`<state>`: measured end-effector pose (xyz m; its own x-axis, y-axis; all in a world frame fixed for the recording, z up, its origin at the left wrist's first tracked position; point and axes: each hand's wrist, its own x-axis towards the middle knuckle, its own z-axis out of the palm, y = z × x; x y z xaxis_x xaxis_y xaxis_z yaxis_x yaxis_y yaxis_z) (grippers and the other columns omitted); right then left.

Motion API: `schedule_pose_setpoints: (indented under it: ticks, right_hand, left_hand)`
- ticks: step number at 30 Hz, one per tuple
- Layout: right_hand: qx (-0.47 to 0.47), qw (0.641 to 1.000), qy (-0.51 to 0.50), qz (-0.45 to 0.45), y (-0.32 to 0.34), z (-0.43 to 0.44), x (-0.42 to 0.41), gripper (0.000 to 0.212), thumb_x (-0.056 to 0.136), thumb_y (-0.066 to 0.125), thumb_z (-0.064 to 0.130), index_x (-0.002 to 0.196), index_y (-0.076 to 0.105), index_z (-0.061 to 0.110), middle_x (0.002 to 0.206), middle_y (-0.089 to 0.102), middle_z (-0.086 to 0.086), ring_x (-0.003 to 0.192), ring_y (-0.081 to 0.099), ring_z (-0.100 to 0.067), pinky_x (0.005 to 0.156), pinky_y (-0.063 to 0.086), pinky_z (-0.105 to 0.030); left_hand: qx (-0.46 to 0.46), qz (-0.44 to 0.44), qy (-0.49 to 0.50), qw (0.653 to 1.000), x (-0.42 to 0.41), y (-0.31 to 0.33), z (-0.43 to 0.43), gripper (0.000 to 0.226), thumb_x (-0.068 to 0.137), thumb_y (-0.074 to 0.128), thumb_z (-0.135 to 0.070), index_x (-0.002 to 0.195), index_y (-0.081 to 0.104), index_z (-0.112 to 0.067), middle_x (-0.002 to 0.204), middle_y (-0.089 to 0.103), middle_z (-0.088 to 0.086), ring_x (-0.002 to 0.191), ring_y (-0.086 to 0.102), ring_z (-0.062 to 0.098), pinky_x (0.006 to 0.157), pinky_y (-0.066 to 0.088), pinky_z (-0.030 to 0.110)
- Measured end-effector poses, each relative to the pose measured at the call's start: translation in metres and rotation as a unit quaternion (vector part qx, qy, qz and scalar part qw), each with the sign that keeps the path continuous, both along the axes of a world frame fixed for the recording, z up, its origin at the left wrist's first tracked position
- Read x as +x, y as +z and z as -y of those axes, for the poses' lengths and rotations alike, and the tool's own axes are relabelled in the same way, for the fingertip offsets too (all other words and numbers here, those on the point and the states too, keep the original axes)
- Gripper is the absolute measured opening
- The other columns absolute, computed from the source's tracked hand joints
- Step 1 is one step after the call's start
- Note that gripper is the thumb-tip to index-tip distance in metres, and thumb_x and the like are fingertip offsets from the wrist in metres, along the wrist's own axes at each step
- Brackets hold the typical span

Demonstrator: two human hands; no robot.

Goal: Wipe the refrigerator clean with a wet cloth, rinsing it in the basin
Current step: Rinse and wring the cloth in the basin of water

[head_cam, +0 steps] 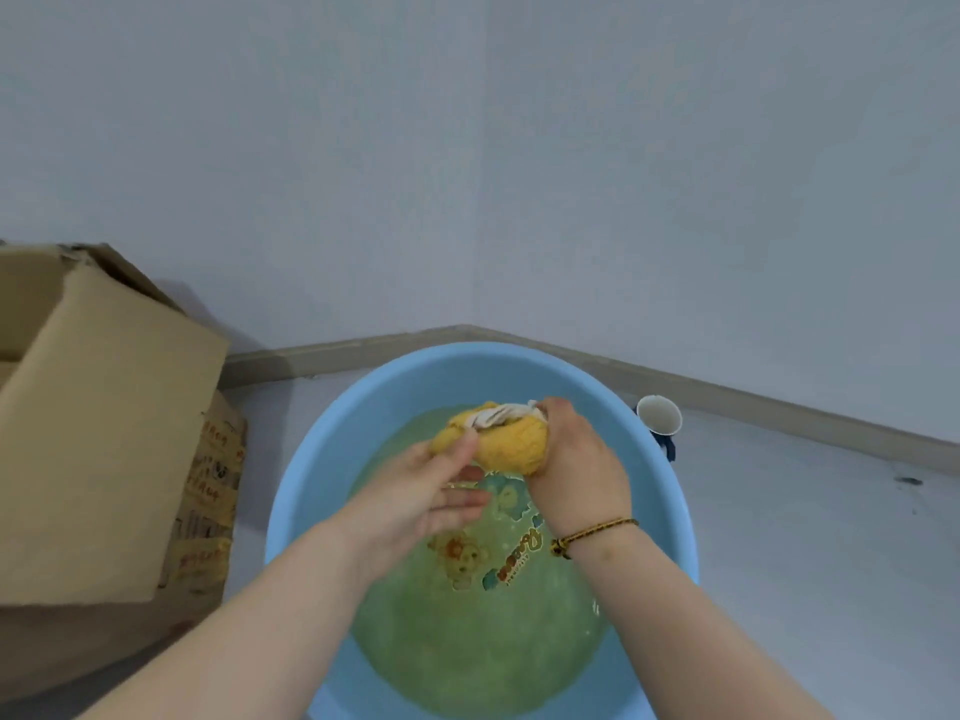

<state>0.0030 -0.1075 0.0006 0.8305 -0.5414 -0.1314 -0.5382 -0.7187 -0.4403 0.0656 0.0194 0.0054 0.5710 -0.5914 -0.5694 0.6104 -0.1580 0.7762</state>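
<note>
Gripping the bunched yellow cloth (511,444) just above the basin's (363,407) water, the right hand (576,470) wraps one end; the left hand (415,496) pinches the other.

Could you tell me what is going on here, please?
A person appears to be wringing out a yellow cloth above a blue basin of greenish water on the floor. The right hand grips the bunched cloth, and the left hand pinches its other end. A cardboard box stands to the left, and a cup sits by the basin's right rim.
</note>
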Motion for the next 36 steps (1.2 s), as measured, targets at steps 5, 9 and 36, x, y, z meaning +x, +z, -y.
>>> schedule_pose_setpoints:
  ticks: [5,9,36]
  right_hand:
    - [0.095,0.991,0.008,0.09,0.08,-0.002,-0.025,0.064,0.077,0.059,0.007,0.135,0.033,0.013,0.129,0.043,-0.006,0.114,0.048,-0.025,0.091,0.043,-0.033]
    - [0.141,0.982,0.056,0.113,0.164,-0.005,-0.057,0.076,0.069,0.054,0.045,0.134,0.039,0.009,0.122,0.047,-0.001,0.111,0.046,-0.012,0.096,0.036,-0.02]
    - [0.253,0.81,-0.358,0.39,0.503,-0.033,-0.296,0.021,0.087,0.059,0.018,0.066,0.058,0.017,0.061,0.05,0.003,0.059,0.046,-0.009,0.057,0.04,-0.02]
  left_hand:
    - [-0.045,0.005,0.128,0.991,-0.018,0.086,0.032,0.007,0.086,0.053,-0.022,0.086,0.06,-0.019,0.078,0.068,-0.004,0.073,0.065,0.009,0.066,0.052,0.022]
    - [-0.053,0.037,0.131,0.989,-0.026,0.167,0.036,0.01,0.087,0.052,-0.016,0.085,0.061,-0.018,0.068,0.07,-0.01,0.06,0.065,0.0,0.054,0.052,0.014]
    - [-0.119,0.207,-0.293,0.926,-0.253,0.493,0.049,0.051,0.073,0.035,-0.056,0.091,0.066,-0.02,0.068,0.069,-0.01,0.07,0.062,0.005,0.061,0.045,0.017]
